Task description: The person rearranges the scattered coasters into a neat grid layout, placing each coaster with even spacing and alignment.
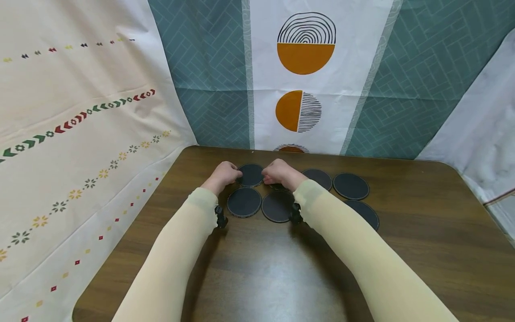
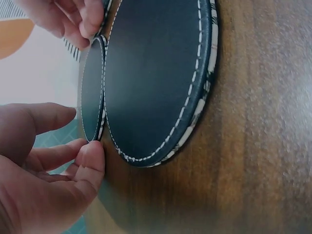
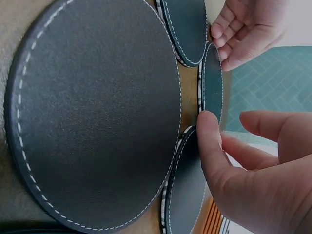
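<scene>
Several round dark coasters with pale stitching round their rims lie flat on the table. My left hand (image 1: 224, 176) is at the left edge of the back-left coaster (image 1: 251, 175). In the left wrist view, the fingertips (image 2: 92, 156) of that hand are right at the rim of this coaster (image 2: 91, 90). On its right side, my right hand (image 1: 281, 173) has its thumb near the same coaster (image 3: 213, 85), with the index finger stretched out apart. A coaster (image 1: 277, 186) under the right hand is partly hidden.
Closer to me lie two coasters, one at the left (image 1: 244, 202) and one beside it (image 1: 276, 206). To the right are a coaster (image 1: 317, 179), another (image 1: 351, 186) and one partly behind my right sleeve (image 1: 365, 214). Patterned cloth (image 1: 213, 80) hangs behind the wooden table (image 1: 422, 214).
</scene>
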`<act>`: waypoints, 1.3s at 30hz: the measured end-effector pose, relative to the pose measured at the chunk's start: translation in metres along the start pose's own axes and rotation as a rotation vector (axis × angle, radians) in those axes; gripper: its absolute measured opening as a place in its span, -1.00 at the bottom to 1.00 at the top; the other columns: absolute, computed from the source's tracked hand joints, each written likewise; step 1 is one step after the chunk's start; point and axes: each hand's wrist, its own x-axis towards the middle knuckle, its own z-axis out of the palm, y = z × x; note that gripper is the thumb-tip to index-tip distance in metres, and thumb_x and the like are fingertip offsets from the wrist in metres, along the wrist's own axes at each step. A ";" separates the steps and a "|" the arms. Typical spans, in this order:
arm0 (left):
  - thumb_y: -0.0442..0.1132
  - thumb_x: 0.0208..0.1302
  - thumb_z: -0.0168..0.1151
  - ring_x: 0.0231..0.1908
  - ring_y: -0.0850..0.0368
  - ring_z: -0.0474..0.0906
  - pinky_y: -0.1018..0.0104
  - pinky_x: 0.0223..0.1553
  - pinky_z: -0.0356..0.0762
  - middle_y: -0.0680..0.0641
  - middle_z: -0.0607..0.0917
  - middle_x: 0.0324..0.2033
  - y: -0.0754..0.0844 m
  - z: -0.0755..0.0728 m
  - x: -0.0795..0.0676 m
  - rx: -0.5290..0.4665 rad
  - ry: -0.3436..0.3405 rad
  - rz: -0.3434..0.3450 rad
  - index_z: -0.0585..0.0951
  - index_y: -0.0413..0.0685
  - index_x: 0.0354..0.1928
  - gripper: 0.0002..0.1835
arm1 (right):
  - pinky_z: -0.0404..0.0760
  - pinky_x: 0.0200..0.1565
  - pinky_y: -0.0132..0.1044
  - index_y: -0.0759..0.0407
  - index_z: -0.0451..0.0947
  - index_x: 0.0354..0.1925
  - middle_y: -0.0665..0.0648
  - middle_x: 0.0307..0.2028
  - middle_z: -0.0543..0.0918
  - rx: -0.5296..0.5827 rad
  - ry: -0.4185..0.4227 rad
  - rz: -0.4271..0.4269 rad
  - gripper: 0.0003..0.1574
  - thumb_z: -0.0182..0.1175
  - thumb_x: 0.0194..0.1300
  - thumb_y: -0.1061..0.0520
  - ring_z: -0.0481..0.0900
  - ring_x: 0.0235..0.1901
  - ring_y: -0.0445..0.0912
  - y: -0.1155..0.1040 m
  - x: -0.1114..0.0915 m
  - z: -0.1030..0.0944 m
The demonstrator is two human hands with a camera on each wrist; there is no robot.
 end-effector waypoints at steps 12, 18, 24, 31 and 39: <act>-0.26 0.41 0.18 -0.66 0.14 0.28 0.26 -0.49 0.26 0.08 0.24 -0.76 0.005 -0.002 -0.003 0.041 -0.031 0.002 0.29 0.00 -0.68 -0.54 | 0.56 0.15 -0.10 0.51 0.38 0.32 0.41 0.23 0.51 -0.024 0.008 -0.043 -0.48 0.09 0.49 0.27 0.58 0.16 0.18 0.002 -0.005 -0.007; -0.25 0.42 0.17 -0.63 0.10 0.28 0.23 -0.48 0.27 0.05 0.27 -0.73 0.004 -0.003 -0.002 0.087 -0.033 0.014 0.37 -0.07 -0.64 -0.59 | 0.55 0.16 -0.10 0.41 0.36 0.38 0.34 0.26 0.52 -0.188 0.049 -0.132 -0.43 0.08 0.53 0.18 0.60 0.16 0.13 0.003 -0.021 -0.021; -0.23 0.44 0.16 -0.20 -0.05 0.57 0.13 -0.11 0.50 -0.23 0.62 -0.04 0.006 -0.004 -0.013 0.116 -0.015 0.012 0.59 -0.31 0.12 -0.66 | 0.58 0.08 -0.08 0.33 0.35 0.41 0.31 0.13 0.61 -0.422 0.076 -0.211 -0.41 0.04 0.54 0.11 0.64 0.03 0.13 0.011 -0.036 -0.040; -0.18 0.48 0.11 -0.12 -0.12 0.62 0.01 0.06 0.49 -0.29 0.67 -0.07 0.016 -0.002 -0.022 0.259 -0.007 0.086 0.51 -0.36 0.24 -0.56 | 0.50 0.18 -0.01 0.28 0.37 0.42 0.25 0.28 0.52 -0.717 0.151 -0.288 -0.39 0.04 0.54 0.02 0.53 0.20 0.10 0.019 -0.056 -0.059; -0.08 0.51 0.04 0.34 -0.24 0.32 -0.09 0.28 0.34 -0.34 0.44 0.31 0.031 0.010 -0.027 0.447 0.035 0.201 0.41 -0.34 0.37 -0.44 | 0.52 0.12 0.02 0.28 0.37 0.41 0.26 0.15 0.55 -0.910 0.265 -0.383 -0.34 0.10 0.53 -0.05 0.54 0.09 0.08 0.035 -0.078 -0.075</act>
